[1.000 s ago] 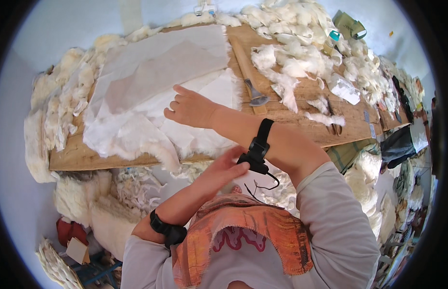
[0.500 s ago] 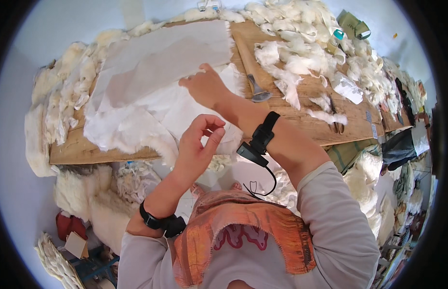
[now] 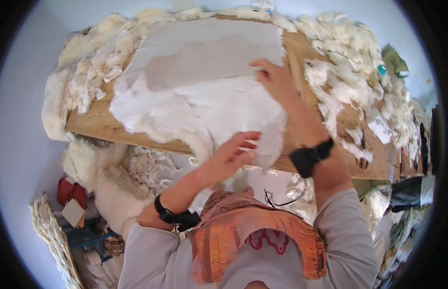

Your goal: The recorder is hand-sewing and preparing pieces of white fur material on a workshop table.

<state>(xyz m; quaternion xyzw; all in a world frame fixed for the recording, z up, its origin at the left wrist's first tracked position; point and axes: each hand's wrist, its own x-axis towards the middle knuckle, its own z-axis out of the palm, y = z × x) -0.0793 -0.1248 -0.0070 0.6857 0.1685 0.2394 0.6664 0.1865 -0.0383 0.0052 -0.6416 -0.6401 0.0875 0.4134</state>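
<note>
A white pelt [image 3: 228, 106] lies skin side up on the wooden table, its fluffy fur edge hanging over the front. On its far part lies a pale grey sheet [image 3: 219, 33] with a darker patch [image 3: 185, 62]. My right hand [image 3: 274, 79] hovers by the right end of the sheet's near edge, fingers bent and apart, holding nothing visible. Nearer to me, my left hand [image 3: 232, 155] is over the pelt's front part, fingers stretched and apart, empty. Whether either hand touches the pelt cannot be made out. Both are slightly blurred.
The wooden handle [image 3: 294, 60] of a tool lies beside the pelt, its head hidden behind my right arm. Fur scraps [image 3: 346, 82] cover the table's right side. More fleece [image 3: 91, 53] lines the left and back edges. Pelts [image 3: 118, 192] hang or lie below the table's front left.
The view has shifted, so the table sits further right in it. My left hand has unbent from a loose pinch to stretched fingers. My right hand has moved toward the pelt's right edge.
</note>
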